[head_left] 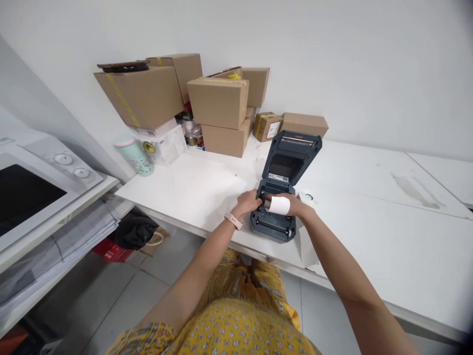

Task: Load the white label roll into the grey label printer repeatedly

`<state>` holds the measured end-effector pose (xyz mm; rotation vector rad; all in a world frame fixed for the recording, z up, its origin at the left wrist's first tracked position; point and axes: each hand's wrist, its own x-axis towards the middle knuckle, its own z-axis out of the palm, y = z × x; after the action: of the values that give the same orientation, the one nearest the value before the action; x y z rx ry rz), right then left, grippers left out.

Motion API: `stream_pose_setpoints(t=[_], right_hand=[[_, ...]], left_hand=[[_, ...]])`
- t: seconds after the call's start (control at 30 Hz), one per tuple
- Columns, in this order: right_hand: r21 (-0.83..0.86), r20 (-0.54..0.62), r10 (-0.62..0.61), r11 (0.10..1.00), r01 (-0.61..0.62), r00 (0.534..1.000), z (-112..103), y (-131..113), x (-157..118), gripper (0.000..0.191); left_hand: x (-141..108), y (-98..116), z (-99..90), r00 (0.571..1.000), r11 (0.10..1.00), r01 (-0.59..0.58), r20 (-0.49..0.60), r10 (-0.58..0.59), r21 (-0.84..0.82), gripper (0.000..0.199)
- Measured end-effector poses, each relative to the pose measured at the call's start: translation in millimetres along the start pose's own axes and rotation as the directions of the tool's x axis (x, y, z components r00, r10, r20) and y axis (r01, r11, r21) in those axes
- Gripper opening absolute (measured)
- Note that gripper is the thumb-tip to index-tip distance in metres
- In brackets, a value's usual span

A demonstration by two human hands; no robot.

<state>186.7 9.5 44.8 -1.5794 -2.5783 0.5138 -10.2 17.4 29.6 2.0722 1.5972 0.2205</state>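
Note:
A dark label printer [273,230] stands on the white table with its lid [295,153] raised. Inside its bay is a white paper roll [280,205], tilted a little, with a dark core showing at the left end. My right hand [293,203] is closed round the roll from behind and the right, its fingers partly hidden by the paper. At the printer's left inner edge, my left hand [249,202] has its fingers bent over the side wall near the roll's end; its fingertips are partly hidden.
Cardboard boxes [218,103] are stacked against the wall, with a mint tumbler [136,157] beside them. A microwave [48,172] is at left. White backing paper [307,246] and a small roll [307,197] lie right of the printer on the table [369,236].

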Motion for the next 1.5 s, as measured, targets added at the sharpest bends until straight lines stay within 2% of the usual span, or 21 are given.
stream_pose_setpoints(t=[0.13,0.23,0.3,0.37,0.5,0.6,0.83,1.03,1.27,1.5], right_hand=[[0.029,-0.007,-0.030,0.999,0.030,1.000,-1.3,-3.9,-5.2,0.051],[0.091,-0.046,-0.110,0.989,0.114,0.993,1.4,-10.7,-18.4,0.045],[0.156,-0.122,-0.162,0.971,0.180,0.979,8.4,-18.0,-31.7,0.040],[0.199,-0.231,-0.158,0.958,0.206,0.960,20.0,-27.5,-46.2,0.039],[0.173,-0.410,-0.067,0.973,0.150,0.909,47.6,-47.7,-69.4,0.038],[0.153,-0.482,-0.043,0.979,0.133,0.875,62.0,-57.7,-77.9,0.038],[0.121,-0.489,-0.035,0.987,0.107,0.871,68.3,-64.7,-81.3,0.039],[0.019,-0.513,-0.079,0.995,0.103,0.855,67.8,-66.3,-82.4,0.037],[-0.160,-0.585,-0.141,0.986,0.057,0.799,76.4,-68.9,-83.8,0.034],[-0.187,-0.638,-0.168,0.981,0.061,0.751,81.2,-74.7,-85.0,0.031]], left_hand=[[-1.5,1.8,-1.0,1.000,1.000,0.026,0.005,-0.026,-0.001,0.037],[-2.2,2.7,-1.6,1.000,1.000,0.026,0.008,-0.026,0.002,0.039],[-2.3,2.8,-1.5,1.000,1.000,0.012,0.009,-0.012,0.000,0.039],[-2.5,2.8,-1.3,1.000,1.000,0.005,0.005,-0.005,-0.002,0.038],[-3.6,2.9,-1.4,1.000,1.000,0.004,-0.012,-0.004,-0.007,0.038],[-4.8,2.8,-0.7,1.000,1.000,-0.005,-0.017,0.004,-0.015,0.038],[-5.7,-0.1,9.0,0.999,0.999,0.027,-0.022,-0.028,-0.035,0.042],[-7.6,1.5,10.1,0.999,0.999,0.022,-0.034,-0.023,-0.037,0.042],[-9.2,4.5,9.4,0.998,0.998,0.032,-0.053,-0.035,-0.047,0.042],[-9.8,3.5,10.7,0.997,0.996,0.029,-0.070,-0.035,-0.079,0.042]])
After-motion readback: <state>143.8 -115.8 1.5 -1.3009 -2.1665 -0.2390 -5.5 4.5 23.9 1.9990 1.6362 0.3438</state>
